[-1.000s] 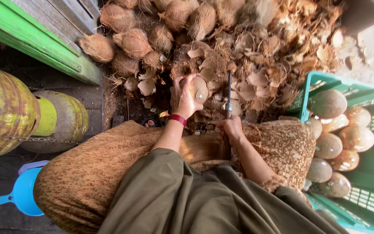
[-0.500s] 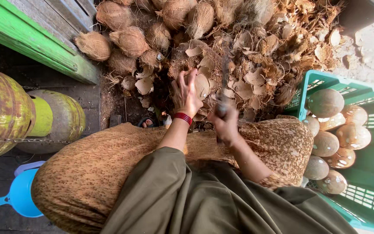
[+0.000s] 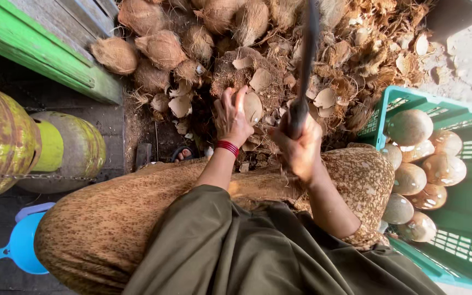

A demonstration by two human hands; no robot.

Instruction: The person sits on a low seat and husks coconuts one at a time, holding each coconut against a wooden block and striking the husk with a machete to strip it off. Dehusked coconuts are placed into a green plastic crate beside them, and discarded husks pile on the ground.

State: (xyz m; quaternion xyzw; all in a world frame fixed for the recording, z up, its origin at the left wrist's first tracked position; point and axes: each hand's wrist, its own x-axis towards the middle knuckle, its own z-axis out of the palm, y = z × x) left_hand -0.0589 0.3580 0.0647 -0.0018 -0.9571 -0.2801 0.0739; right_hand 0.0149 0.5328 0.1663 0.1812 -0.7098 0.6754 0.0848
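A: We note the left hand (image 3: 233,117) gripping a coconut (image 3: 251,106) at frame centre, over the husk pile (image 3: 350,65). The right hand (image 3: 300,143) is clenched on a raised blade (image 3: 307,49).

B: We judge the trimming step in hand; a downward stroke must clear the fingers. The teal crate (image 3: 465,240), right of frame, holds peeled coconuts (image 3: 409,127).
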